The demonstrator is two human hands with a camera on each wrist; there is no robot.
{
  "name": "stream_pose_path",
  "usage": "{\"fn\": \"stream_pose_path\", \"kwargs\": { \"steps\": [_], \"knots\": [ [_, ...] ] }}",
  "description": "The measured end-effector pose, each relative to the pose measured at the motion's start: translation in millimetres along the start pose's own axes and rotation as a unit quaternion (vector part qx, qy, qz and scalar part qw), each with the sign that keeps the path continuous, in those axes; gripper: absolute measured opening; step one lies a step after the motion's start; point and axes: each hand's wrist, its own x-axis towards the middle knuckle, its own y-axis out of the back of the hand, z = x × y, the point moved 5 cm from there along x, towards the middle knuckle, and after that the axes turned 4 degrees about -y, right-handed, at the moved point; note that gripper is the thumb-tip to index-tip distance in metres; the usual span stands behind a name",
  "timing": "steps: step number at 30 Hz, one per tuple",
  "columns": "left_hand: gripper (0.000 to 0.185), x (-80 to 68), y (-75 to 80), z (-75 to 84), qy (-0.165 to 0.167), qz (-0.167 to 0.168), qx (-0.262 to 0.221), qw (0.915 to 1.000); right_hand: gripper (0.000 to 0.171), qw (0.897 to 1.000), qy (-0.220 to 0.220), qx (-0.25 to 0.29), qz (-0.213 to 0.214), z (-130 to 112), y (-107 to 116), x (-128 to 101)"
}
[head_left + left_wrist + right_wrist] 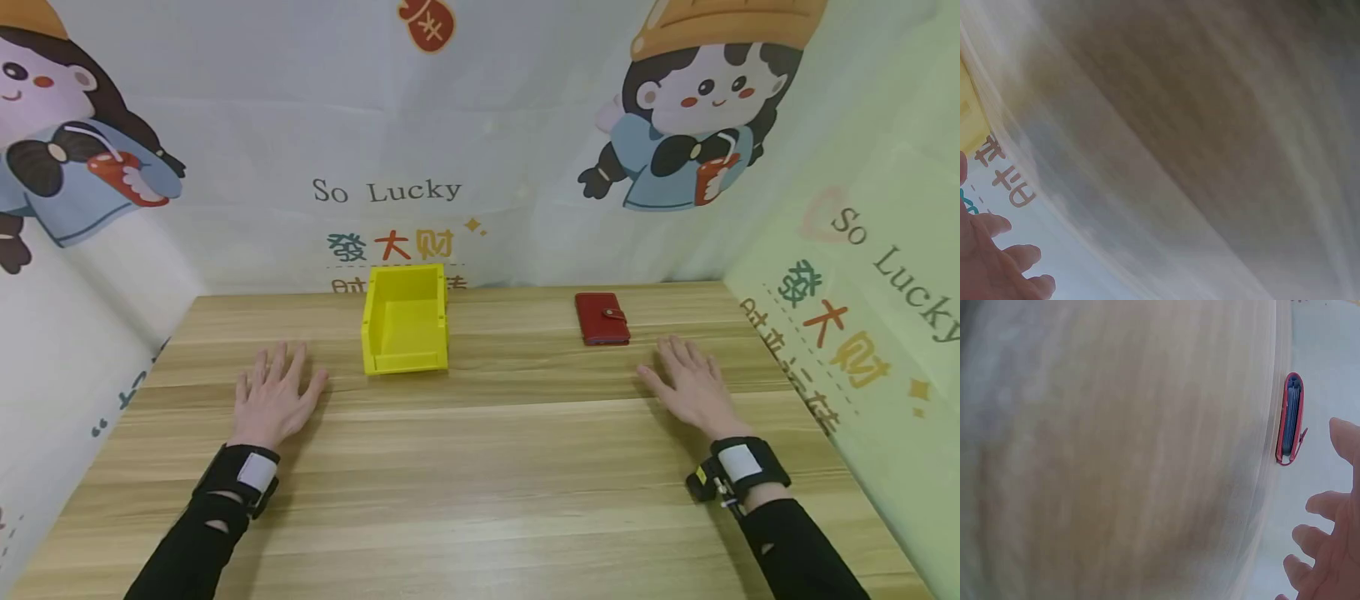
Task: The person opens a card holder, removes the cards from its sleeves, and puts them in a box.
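on the wooden table, everything can be placed from the yellow bin, which stands at the far middle with its open top up and its low front wall toward the person. left of the bin and a little nearer the person, the left hand lies palm down, fingers straight and slightly spread, holding nothing; its thumb side comes near the bin's front corner but stays apart from it. well to the right of the bin, at about the same depth, the red wallet lies flat and closed, its snap tab on the right edge. just nearer than the wallet and slightly right of it, the right hand rests flat too, fingers extended and empty, fingertips just short of the wallet. both palms seem to be resting on the wood rather than working. the right wrist view shows the wallet edge-on beyond the fingers; the left wrist view is mostly blurred.
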Motion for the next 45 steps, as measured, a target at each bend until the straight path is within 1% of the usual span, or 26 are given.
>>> {"fn": "stream_pose_path", "kwargs": {
  "steps": [6,11,22,27,30,34,37,40,42,45],
  "knots": [
    [0.080,-0.4,-3.8,2.1,-0.004,-0.006,-0.002,1.0000,0.082,1.000,-0.002,0.003,0.002,0,0,-2],
    [0.080,-2.1,-6.9,2.1,-0.004,-0.004,-0.003,1.0000,0.082,1.000,-0.003,0.000,0.000,0,0,-3],
    [0.079,-2.3,-6.6,3.7,-0.005,-0.003,-0.011,0.9999,0.082,1.000,0.001,-0.002,0.002,0,0,-1],
    [0.079,-2.6,-5.8,5.9,-0.008,0.005,-0.015,0.9998,0.082,1.000,0.002,0.005,0.002,-1,0,-1],
    [0.079,-5.7,-3.8,10.5,-0.009,0.018,-0.017,0.9997,0.082,1.000,0.004,0.019,0.003,-2,0,-2],
    [0.075,-10.7,-0.3,26.6,-0.026,0.052,-0.024,0.9980,0.079,0.998,0.006,0.055,0.003,-4,-2,-3],
    [0.066,-14.5,0.7,43.4,-0.041,0.095,-0.036,0.9939,0.078,0.996,0.006,0.086,0.003,-6,-3,-4],
    [0.054,-17.6,-2.3,61.3,-0.047,0.127,-0.063,0.9887,0.076,0.993,0.003,0.117,0.003,-10,-3,-5],
    [0.048,-18.0,-6.3,74.6,-0.051,0.132,-0.084,0.9863,0.075,0.990,-0.001,0.142,0.003,-13,-2,-6],
    [0.043,-16.0,-15.3,98.4,-0.061,0.117,-0.115,0.9847,0.071,0.984,-0.013,0.176,0.007,-17,-2,-7]
  ]
}}
